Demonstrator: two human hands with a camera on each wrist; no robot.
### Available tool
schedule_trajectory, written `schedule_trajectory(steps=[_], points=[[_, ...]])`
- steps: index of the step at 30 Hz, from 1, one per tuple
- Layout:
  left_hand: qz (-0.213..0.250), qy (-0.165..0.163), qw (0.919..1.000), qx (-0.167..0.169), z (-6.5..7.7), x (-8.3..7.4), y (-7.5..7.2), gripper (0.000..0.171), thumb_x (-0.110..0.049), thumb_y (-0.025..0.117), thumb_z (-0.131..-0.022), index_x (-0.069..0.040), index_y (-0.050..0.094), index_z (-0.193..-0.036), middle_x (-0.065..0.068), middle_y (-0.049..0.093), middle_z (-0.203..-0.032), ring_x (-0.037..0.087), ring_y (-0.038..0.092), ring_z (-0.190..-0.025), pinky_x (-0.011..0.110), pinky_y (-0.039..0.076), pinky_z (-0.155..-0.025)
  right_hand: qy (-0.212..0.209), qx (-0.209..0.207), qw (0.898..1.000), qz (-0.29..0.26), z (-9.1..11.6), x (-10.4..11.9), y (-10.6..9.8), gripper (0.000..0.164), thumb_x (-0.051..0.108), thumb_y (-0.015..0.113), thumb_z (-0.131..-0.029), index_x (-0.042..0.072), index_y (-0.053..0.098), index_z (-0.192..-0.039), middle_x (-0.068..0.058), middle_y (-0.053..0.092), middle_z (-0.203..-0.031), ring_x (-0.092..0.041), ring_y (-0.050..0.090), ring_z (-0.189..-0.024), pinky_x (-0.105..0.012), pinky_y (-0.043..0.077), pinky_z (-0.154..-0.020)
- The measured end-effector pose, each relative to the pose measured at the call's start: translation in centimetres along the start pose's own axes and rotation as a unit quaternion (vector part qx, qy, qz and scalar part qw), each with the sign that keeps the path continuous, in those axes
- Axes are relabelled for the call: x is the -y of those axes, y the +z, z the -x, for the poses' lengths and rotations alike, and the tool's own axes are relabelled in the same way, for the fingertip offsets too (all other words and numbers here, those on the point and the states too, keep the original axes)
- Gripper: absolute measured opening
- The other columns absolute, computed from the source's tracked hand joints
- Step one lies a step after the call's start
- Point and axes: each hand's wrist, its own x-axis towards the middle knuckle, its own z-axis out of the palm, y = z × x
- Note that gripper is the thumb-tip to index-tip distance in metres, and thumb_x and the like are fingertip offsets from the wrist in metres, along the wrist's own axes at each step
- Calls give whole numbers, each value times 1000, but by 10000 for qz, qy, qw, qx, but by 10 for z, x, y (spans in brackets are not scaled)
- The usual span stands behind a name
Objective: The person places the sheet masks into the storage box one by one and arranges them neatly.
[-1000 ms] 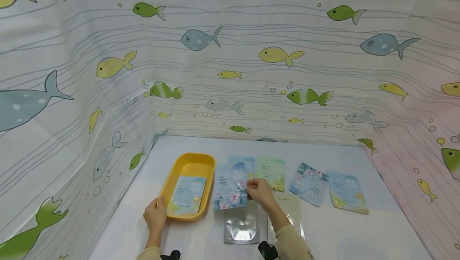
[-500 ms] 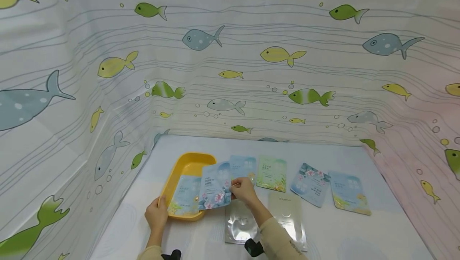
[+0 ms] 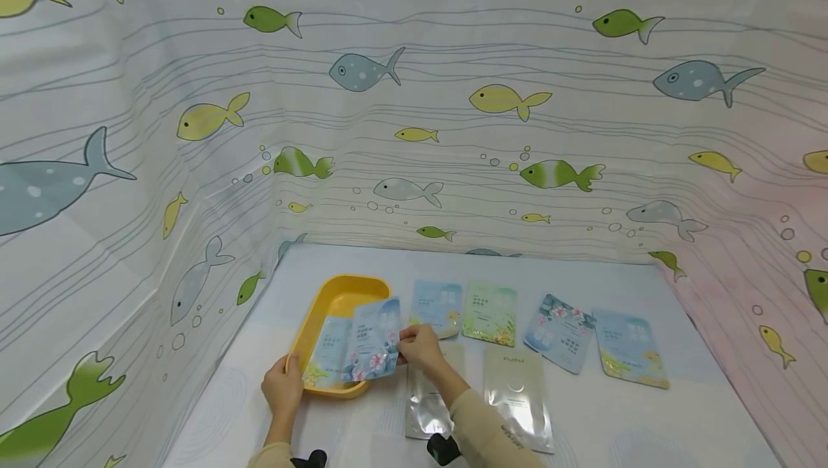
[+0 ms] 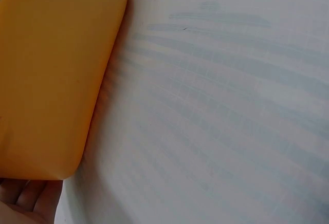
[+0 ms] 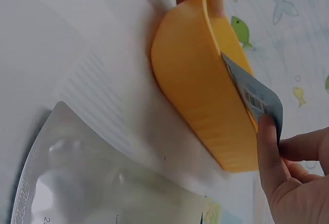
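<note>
My left hand point(image 3: 282, 384) grips the near left corner of a yellow plastic tray point(image 3: 352, 280); in the left wrist view its fingers point(image 4: 35, 198) curl at the tray's end. A light blue sheet mask packet point(image 3: 325, 353) lies inside the tray. Between thumb and fingers, my right hand point(image 3: 423, 349) pinches the right edge of a blue sheet mask packet with pink flowers point(image 3: 375, 338). That packet slants over the tray's right rim and partly covers the one inside. The right wrist view shows its barcoded back point(image 5: 254, 98) against the tray wall point(image 5: 200, 90).
Behind my right hand lie a blue packet point(image 3: 436, 303) and a green packet point(image 3: 489, 313). Farther right are a floral blue packet point(image 3: 559, 335) and another blue one point(image 3: 630, 349). Two silvery packets point(image 3: 517, 396) lie nearer me, one partly under my right forearm. A fish-print curtain point(image 3: 453, 166) surrounds the table.
My right hand has carried the floral packet leftward from above the table to over the tray's right side, and lowered it slightly. My left hand keeps its hold on the tray.
</note>
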Motion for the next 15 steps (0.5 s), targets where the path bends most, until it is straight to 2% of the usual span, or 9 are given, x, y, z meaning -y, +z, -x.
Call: schedule_trajectory(steps=[8, 15], points=[[-12, 45, 10000, -8, 0, 3, 1, 29, -9, 52, -94, 17, 62, -102, 35, 61, -103, 52, 56, -100, 56, 43, -87, -44, 0, 10000, -73, -1, 4, 18, 14, -13, 56, -78, -15, 59, -91, -16, 66, -71, -25, 66, -54, -43, 56, -61], [27, 12, 10000, -1, -1, 3, 1, 30, -9, 51, -94, 18, 61, -103, 35, 61, -104, 52, 56, -101, 56, 43, -88, -117, -83, 9999, 79, -5, 5, 29, 10, -12, 59, -75, -13, 61, -84, -12, 64, -65, -24, 66, -51, -40, 56, -57]])
